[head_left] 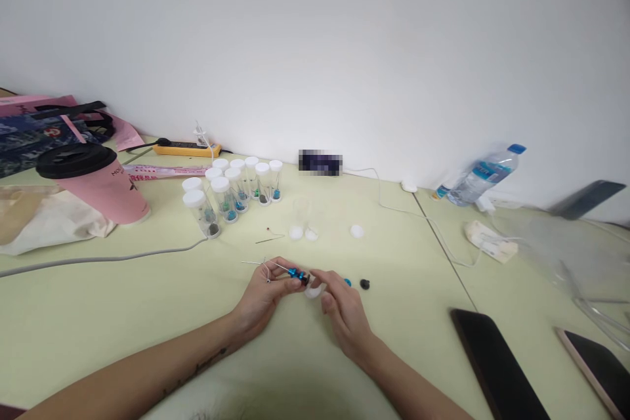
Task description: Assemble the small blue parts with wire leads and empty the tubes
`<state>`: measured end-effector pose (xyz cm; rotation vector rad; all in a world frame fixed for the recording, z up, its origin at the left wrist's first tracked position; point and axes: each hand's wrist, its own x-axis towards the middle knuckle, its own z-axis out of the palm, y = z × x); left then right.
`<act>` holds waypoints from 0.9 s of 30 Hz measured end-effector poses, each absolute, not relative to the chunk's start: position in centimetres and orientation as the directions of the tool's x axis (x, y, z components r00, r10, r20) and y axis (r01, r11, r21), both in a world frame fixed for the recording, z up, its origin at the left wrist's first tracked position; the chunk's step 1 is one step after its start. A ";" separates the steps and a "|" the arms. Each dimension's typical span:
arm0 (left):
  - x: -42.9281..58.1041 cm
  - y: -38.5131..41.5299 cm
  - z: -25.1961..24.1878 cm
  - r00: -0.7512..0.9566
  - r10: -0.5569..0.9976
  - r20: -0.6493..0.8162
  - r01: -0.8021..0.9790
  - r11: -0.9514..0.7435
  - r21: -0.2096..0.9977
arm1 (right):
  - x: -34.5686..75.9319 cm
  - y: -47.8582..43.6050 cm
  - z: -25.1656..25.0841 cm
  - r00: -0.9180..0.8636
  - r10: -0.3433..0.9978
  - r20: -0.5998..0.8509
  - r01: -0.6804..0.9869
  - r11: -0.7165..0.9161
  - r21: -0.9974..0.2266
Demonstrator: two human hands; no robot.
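My left hand [266,289] is closed around a small blue and black part [297,275] with a thin metal rod [281,267] running out of it. My right hand [345,310] has its thumb and index finger apart, and the index fingertip is at the black end of the part; whether it touches I cannot tell. Between the hands lies a white round cap [314,291], partly hidden. More thin wire [253,262] pokes out by my left fingers. Just right of my right hand are a blue piece [347,282], partly hidden, and a black knob-like piece [365,284].
Several clear white-capped tubes [227,200] stand at the back left, beside a pink cup [105,187]. White caps [357,231] and a thin wire piece [269,237] lie ahead. A phone [497,361] and a water bottle [487,177] are on the right.
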<state>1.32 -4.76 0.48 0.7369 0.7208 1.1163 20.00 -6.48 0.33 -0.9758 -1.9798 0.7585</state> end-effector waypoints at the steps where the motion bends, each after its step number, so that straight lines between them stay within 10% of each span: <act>1: 1.3 -4.8 0.5 0.277 0.952 -0.134 -0.514 0.264 0.816 | 20.0 -6.5 0.3 -0.397 0.832 0.387 0.362 0.529 -0.767; 27: 1.3 -4.8 0.4 0.280 0.951 -0.133 -0.506 0.264 0.821 | 19.9 -6.5 0.3 -0.406 0.826 0.392 0.369 0.540 -0.757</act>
